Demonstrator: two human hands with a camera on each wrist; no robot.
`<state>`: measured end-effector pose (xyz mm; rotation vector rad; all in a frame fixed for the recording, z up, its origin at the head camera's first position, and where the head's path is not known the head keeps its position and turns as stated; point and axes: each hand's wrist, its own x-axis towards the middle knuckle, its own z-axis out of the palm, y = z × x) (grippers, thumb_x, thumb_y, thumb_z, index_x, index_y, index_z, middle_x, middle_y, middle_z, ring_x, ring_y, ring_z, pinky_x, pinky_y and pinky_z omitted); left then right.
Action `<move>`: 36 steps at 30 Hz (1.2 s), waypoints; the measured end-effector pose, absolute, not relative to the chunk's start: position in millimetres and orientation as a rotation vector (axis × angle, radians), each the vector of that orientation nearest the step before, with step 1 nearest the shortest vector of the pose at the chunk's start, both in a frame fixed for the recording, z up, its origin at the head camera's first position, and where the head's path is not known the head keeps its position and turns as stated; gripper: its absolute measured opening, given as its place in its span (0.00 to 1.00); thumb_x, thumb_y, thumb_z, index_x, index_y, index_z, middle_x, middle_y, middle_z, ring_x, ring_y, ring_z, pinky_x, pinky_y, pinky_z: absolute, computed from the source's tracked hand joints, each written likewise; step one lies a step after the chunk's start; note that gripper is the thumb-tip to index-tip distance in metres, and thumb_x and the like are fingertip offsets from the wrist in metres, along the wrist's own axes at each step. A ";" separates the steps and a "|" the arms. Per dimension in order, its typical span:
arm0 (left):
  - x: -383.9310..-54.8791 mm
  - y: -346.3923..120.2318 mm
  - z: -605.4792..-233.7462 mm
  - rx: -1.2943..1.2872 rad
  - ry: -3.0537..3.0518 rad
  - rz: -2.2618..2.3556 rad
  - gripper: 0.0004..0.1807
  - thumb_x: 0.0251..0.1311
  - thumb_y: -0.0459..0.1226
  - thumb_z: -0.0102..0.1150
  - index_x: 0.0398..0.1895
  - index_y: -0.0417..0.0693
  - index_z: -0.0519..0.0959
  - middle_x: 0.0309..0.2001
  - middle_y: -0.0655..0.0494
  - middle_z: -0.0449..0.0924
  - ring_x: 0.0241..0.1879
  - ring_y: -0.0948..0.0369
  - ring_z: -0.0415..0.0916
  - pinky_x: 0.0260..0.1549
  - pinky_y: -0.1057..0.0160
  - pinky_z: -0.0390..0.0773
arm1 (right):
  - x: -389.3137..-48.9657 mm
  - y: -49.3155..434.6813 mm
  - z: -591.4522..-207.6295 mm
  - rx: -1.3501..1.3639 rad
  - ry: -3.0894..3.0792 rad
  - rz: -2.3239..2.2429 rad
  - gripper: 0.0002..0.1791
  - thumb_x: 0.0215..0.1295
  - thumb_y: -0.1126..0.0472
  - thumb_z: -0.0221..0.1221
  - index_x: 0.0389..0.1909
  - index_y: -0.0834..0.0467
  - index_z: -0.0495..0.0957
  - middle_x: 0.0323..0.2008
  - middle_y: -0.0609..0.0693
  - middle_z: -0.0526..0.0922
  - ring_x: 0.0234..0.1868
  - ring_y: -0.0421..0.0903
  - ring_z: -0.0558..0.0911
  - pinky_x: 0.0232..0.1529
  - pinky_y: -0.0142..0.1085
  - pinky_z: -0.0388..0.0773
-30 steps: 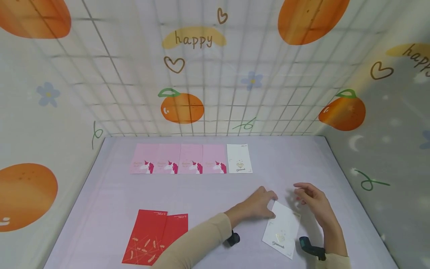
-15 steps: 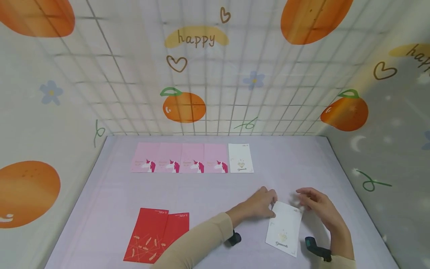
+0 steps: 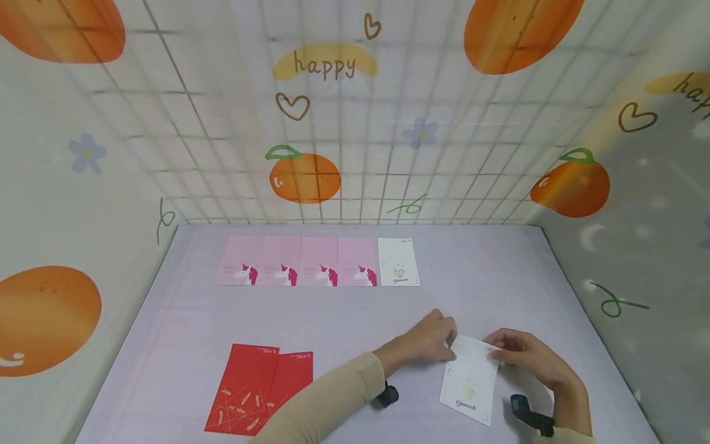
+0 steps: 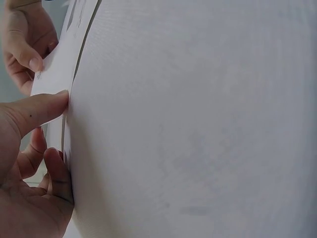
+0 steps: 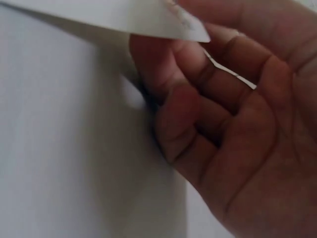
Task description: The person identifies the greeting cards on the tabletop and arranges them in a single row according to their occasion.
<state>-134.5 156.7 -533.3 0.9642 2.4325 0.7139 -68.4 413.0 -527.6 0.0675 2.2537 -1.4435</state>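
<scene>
A white card (image 3: 471, 382) printed with a gold diamond is tilted up over the right front of the table. My left hand (image 3: 427, 338) pinches its upper left edge, the thumb (image 4: 52, 103) lying on the printed face in the left wrist view. At the upper right corner, my right hand (image 3: 532, 357) grips the card between thumb and fingers. In the right wrist view that corner (image 5: 188, 29) lies over the curled fingers (image 5: 153, 59). Farther back, a similar white card (image 3: 398, 262) ends a row of pink unicorn cards (image 3: 355, 259).
Two overlapping red cards (image 3: 244, 388) with gold feather prints lie at the front left, partly behind the left sleeve (image 3: 327, 394). Cloth walls (image 3: 471, 172) printed with oranges border the pale tabletop (image 3: 344, 314) at the back and sides.
My right hand has come down from above the card and taken its upper right corner. The card has turned a little straighter; my left hand keeps its pinch.
</scene>
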 end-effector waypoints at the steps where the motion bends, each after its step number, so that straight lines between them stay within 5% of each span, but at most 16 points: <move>1: -134.6 156.9 -533.9 0.961 2.432 0.717 0.15 0.56 0.43 0.73 0.38 0.56 0.74 0.38 0.64 0.65 0.36 0.69 0.65 0.34 0.73 0.68 | -68.7 412.6 -527.7 0.075 2.253 -1.444 0.18 0.65 0.60 0.66 0.51 0.65 0.79 0.45 0.59 0.83 0.43 0.54 0.79 0.42 0.40 0.78; 14: -137.7 152.1 -532.8 0.974 2.383 0.815 0.16 0.55 0.43 0.74 0.41 0.54 0.77 0.37 0.64 0.68 0.36 0.69 0.65 0.33 0.73 0.68 | -70.5 410.8 -528.0 0.092 2.297 -1.428 0.15 0.68 0.58 0.63 0.49 0.63 0.80 0.43 0.59 0.83 0.40 0.53 0.78 0.37 0.39 0.77; 26: -136.5 146.6 -534.5 0.703 2.176 1.161 0.24 0.57 0.45 0.71 0.55 0.51 0.78 0.39 0.67 0.82 0.38 0.72 0.77 0.40 0.69 0.76 | -69.7 412.0 -529.8 0.116 2.465 -1.524 0.13 0.70 0.59 0.62 0.48 0.64 0.79 0.40 0.57 0.82 0.38 0.50 0.77 0.38 0.36 0.76; 36: -127.7 136.9 -533.2 0.535 2.048 1.303 0.15 0.58 0.40 0.70 0.47 0.50 0.80 0.33 0.65 0.82 0.29 0.68 0.79 0.31 0.69 0.78 | -73.7 408.6 -528.4 0.197 2.547 -1.557 0.17 0.73 0.58 0.59 0.54 0.66 0.75 0.37 0.57 0.79 0.35 0.47 0.75 0.34 0.35 0.75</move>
